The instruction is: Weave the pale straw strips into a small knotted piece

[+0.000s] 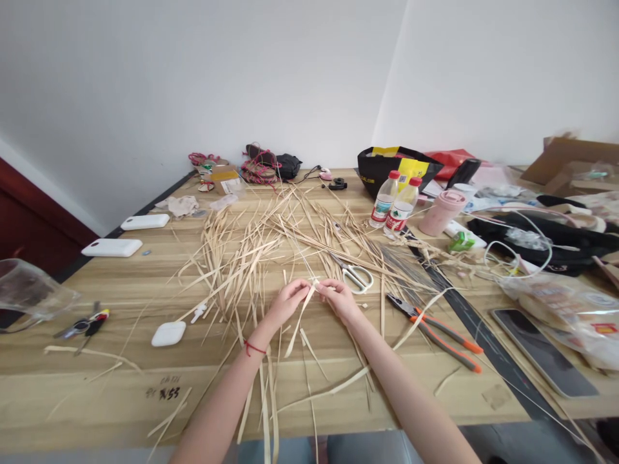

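Observation:
My left hand point(286, 301) and my right hand point(340, 299) meet over the middle of the wooden table point(120, 393). Both pinch the same pale straw strips point(305, 303), whose crossing point sits between the fingertips. Loose ends of these strips hang down toward me. A red thread circles my left wrist. A big heap of the same pale strips point(251, 251) spreads behind and around both hands.
White-handled scissors point(356, 276) lie just behind my right hand, orange-handled pliers point(435, 332) and a long black ruler point(483, 335) to its right. A phone point(541, 351), two water bottles point(394, 203), a pink cup point(440, 212), bags and white power banks point(112, 247) ring the table.

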A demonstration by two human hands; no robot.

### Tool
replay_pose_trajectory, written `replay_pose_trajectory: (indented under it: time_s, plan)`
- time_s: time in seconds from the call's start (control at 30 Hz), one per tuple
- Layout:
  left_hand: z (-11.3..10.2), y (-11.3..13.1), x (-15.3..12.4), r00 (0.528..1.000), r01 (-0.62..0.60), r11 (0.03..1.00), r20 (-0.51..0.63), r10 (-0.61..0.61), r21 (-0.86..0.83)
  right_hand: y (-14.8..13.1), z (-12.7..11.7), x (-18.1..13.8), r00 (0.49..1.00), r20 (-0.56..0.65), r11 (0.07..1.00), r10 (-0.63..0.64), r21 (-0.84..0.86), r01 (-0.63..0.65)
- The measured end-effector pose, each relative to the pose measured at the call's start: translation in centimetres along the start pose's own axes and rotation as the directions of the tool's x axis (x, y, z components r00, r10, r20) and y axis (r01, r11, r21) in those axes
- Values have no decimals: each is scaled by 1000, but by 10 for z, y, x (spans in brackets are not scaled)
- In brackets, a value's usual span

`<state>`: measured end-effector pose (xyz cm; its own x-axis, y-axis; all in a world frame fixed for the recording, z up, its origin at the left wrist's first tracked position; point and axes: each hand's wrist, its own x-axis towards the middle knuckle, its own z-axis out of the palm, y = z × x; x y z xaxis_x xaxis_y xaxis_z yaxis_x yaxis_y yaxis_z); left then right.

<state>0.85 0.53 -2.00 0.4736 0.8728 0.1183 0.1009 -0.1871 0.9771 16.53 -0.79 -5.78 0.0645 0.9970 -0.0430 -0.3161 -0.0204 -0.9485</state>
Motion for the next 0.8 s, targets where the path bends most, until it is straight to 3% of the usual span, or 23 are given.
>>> replay_pose_trajectory:
  time_s: [0.13,0.37,0.47,0.8]
  plan:
    - [2,-3,0,996,-82,997,-38,81,-13,1,0,0,999,32,1000,-5,15,5]
    - [-7,-9,6,966,-238,958,-67,251,161,-1,3,-4,996,84,1000,-6,-26,8]
    - [-9,-12,7,953,-260,952,-118,280,163,0,4,-5,996,85,997,-6,-75,12]
    - [2,-12,6,958,-139,990,-256,127,-30,0,5,-7,994,104,972,-25,-231,49]
